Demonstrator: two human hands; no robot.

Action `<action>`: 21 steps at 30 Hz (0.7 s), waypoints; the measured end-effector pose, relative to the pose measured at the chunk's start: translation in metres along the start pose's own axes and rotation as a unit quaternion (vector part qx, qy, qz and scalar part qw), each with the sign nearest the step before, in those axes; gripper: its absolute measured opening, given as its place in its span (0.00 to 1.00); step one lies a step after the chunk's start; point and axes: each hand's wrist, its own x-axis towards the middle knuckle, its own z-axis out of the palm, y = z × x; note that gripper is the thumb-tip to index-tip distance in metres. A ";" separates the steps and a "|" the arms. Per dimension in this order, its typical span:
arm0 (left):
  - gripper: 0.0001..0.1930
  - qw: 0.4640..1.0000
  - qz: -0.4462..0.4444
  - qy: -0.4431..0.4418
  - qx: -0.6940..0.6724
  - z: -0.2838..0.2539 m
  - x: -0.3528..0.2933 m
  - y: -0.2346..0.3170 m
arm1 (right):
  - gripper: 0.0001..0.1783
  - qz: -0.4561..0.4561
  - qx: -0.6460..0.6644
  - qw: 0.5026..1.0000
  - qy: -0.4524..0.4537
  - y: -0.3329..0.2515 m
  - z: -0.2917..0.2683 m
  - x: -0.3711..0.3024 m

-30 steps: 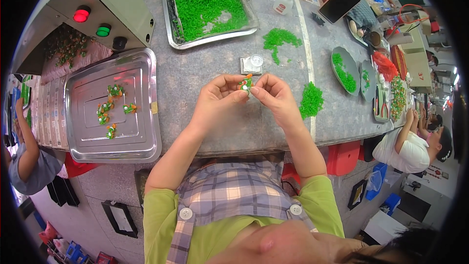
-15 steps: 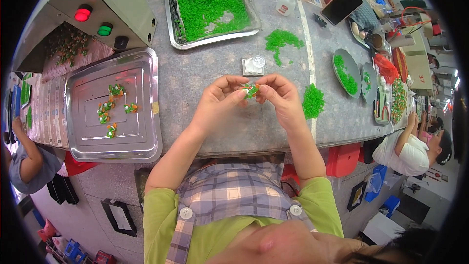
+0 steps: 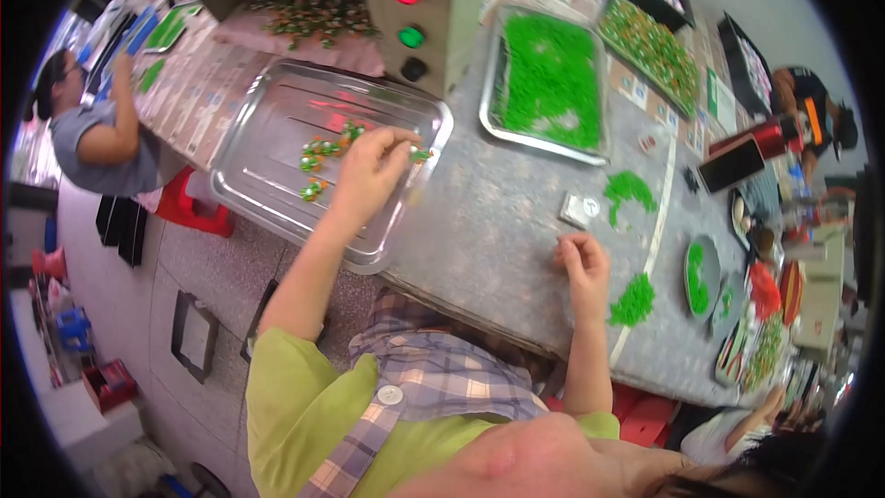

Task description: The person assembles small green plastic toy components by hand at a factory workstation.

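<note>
Over the right part of the silver metal tray point(image 3: 263, 180), my left hand point(image 3: 369, 175) pinches a small green-and-orange figurine point(image 3: 420, 155) between thumb and fingertips. Several similar figurines point(image 3: 314, 189) lie in the tray, partly covered by that hand. My right hand point(image 3: 583, 269) hovers low over the grey table point(image 3: 470, 240), thumb pressed to curled fingers; whether anything is between them is hidden. Close to it are a small white block point(image 3: 578, 210) with a round clear piece at its side and a pile of tiny green pieces point(image 3: 633, 301).
Behind the tray stands a machine point(image 3: 461, 0) with lit red and green buttons. A tray of green pieces point(image 3: 553, 83) and a tray of finished-looking figurines point(image 3: 650, 51) are farther back. Grey dishes point(image 3: 702, 258) and a phone point(image 3: 731, 167) are at right. A co-worker point(image 3: 111, 134) sits at left.
My hands have parted: the left has carried the figurine leftward over the metal tray, while the right stays near the white block. My view has turned left.
</note>
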 end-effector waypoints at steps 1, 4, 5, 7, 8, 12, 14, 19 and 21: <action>0.08 0.992 0.014 0.000 0.126 -0.017 0.006 -0.005 | 0.06 -0.001 -0.025 1.000 -0.005 0.004 0.004 -0.001; 0.07 0.959 0.060 -0.029 0.276 -0.042 0.024 -0.030 | 0.05 -0.024 -0.080 0.996 -0.012 0.009 0.012 0.000; 0.07 0.947 0.092 -0.076 0.300 -0.044 0.028 -0.035 | 0.05 -0.031 -0.111 0.993 -0.002 0.011 0.012 0.000; 0.07 0.923 0.156 -0.025 0.352 -0.044 0.032 -0.042 | 0.04 -0.044 -0.137 0.990 -0.001 0.015 0.014 0.000; 0.06 0.890 0.219 0.010 0.399 -0.040 0.036 -0.040 | 0.04 -0.048 -0.162 0.985 0.015 0.017 0.012 0.000; 0.05 0.892 0.208 0.066 0.396 -0.059 0.092 -0.037 | 0.03 -0.114 -0.269 0.956 0.038 0.031 0.013 0.000; 0.06 0.883 0.219 0.149 0.387 -0.078 0.137 -0.052 | 0.02 -0.108 -0.275 0.955 0.036 0.028 0.018 -0.001; 0.13 0.841 0.151 0.199 0.480 -0.082 0.238 -0.085 | 0.03 -0.109 -0.321 0.940 0.046 0.030 0.020 -0.001; 0.15 0.837 0.122 0.180 0.501 -0.085 0.266 -0.101 | 0.03 -0.108 -0.319 0.941 0.042 0.030 0.023 -0.002</action>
